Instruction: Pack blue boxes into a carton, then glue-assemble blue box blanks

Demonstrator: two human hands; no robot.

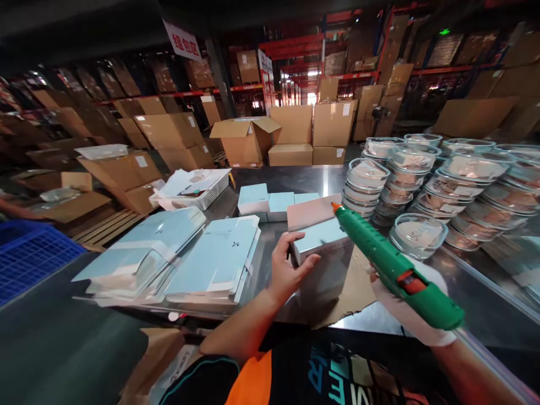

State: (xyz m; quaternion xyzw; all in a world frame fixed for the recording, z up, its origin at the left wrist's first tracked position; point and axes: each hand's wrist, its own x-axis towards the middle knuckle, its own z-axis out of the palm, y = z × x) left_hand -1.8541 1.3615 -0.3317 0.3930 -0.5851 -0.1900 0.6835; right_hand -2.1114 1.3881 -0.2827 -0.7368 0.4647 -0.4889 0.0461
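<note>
My left hand (284,269), bare, grips the near left edge of a light blue box (323,264) that stands on the table in front of me. The box's flap (312,211) is raised at the far side, showing its pale inner face. In a white glove, my right hand (411,304) is closed round a green glue gun (392,264). The orange tip of the glue gun points left, close to the raised flap's upper right corner; whether it touches cannot be made out. Under the box lies a piece of brown cardboard (358,287).
Stacks of flat blue box blanks (215,256) lie to the left, near a white basket (211,194) of papers. Folded blue boxes (253,199) stand behind. Several stacks of round glass containers (419,230) fill the right side. A blue crate (36,253) is far left.
</note>
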